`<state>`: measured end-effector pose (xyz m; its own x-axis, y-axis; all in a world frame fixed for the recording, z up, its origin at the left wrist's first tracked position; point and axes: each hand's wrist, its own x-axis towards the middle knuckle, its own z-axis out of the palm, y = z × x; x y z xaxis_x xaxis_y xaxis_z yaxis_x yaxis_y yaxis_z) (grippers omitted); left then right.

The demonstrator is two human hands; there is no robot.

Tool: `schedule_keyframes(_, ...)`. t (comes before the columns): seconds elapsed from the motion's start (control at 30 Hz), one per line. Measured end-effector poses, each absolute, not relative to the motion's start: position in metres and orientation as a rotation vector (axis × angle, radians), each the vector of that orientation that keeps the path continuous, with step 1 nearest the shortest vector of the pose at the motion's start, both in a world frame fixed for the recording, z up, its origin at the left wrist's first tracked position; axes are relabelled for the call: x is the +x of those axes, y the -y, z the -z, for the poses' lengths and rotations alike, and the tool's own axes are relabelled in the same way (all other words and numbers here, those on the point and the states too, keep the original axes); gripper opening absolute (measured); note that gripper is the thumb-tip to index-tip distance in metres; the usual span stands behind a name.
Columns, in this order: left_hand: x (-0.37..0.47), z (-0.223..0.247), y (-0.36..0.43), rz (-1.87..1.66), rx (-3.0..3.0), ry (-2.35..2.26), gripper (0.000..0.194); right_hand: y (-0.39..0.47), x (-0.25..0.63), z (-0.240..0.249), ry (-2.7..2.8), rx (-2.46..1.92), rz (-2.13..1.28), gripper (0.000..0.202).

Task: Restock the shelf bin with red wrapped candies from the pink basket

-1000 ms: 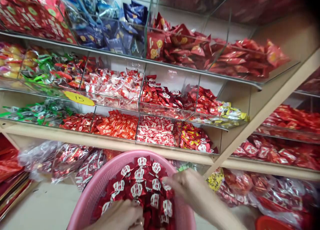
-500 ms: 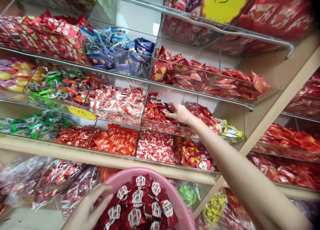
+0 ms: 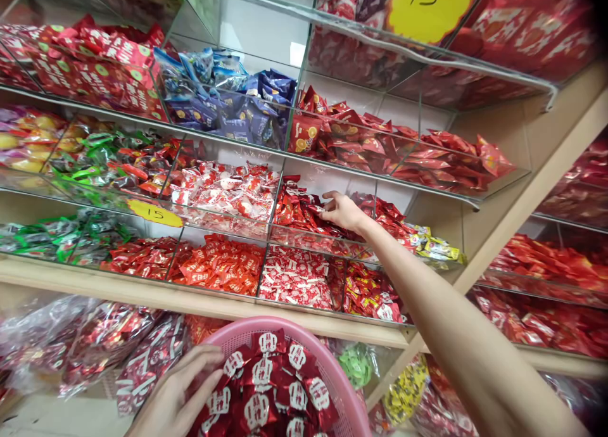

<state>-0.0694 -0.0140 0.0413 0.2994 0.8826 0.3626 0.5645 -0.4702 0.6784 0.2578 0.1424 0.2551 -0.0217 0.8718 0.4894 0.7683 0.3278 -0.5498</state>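
Right hand (image 3: 344,213) at red sweets (image 3: 297,204) in clear bin (image 3: 306,239); grip unclear. Left hand (image 3: 179,389), fingers parted, at left rim of pink basket (image 3: 350,386).

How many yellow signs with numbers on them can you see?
2. The yellow 15 sign sits at left, about halfway down; a bigger yellow sign is at top right, cut off by the picture's edge. More could be hidden.

Pale wooden ledge (image 3: 142,296) spanning a display, clear-edged shelves (image 3: 228,137) tiered above the ledge, slanting wooden upright (image 3: 498,234) at its right end, light floor (image 3: 61,418) below it.
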Motion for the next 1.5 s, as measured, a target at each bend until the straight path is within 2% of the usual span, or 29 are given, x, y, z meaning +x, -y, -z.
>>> schedule_keyframes(0.2, -0.056, -0.058, 0.015, -0.993, 2.164, -1.231, 0.023, -0.110, 0.259, -0.274, 1.719, -1.390, -0.238, 0.050)
schedule_keyframes(0.4, -0.023, -0.105, 0.022, -1.179, 2.056, -1.048, 0.022, -0.035, 0.233, -0.269, 1.596, -1.084, -0.610, 0.045)
schedule_keyframes(0.57, 0.009, -0.133, 0.034, -1.385, 1.840, -0.941, 0.056, 0.018, 0.180, -0.212, 1.415, -1.017, -1.084, 0.045)
schedule_keyframes(0.67, 0.018, -0.130, 0.034, -1.370, 1.915, -0.944, 0.064, 0.030, 0.151, -0.172, 1.248, -0.980, -1.300, 0.050)
schedule_keyframes(0.8, 0.009, -0.112, 0.029, -1.265, 1.952, -0.937, 0.046, 0.034, 0.135, -0.136, 1.197, -0.995, -1.334, 0.059)
schedule_keyframes(0.9, -0.008, -0.102, 0.026, -1.088, 1.860, -0.887, 0.036, 0.035, 0.139, -0.118, 1.358, -1.034, -1.318, 0.067)
schedule_keyframes(1.03, -0.029, -0.089, 0.026, -0.764, 1.566, -0.807, 0.036, 0.038, 0.152, -0.098, 1.694, -1.148, -1.181, 0.033)
schedule_keyframes(1.1, -0.035, -0.081, 0.026, -0.630, 1.471, -0.791, 0.035, 0.040, 0.154, -0.088, 1.750, -1.179, -1.124, 0.024)
schedule_keyframes(1.3, -0.039, -0.069, 0.029, -0.561, 1.397, -0.762, 0.031, 0.053, 0.154, -0.070, 1.355, -1.186, -1.493, 0.022)
schedule_keyframes(1.5, -0.043, -0.070, 0.028, -0.435, 1.299, -0.760, 0.035, 0.062, 0.160, -0.062, 1.172, -1.137, -1.645, 0.022)
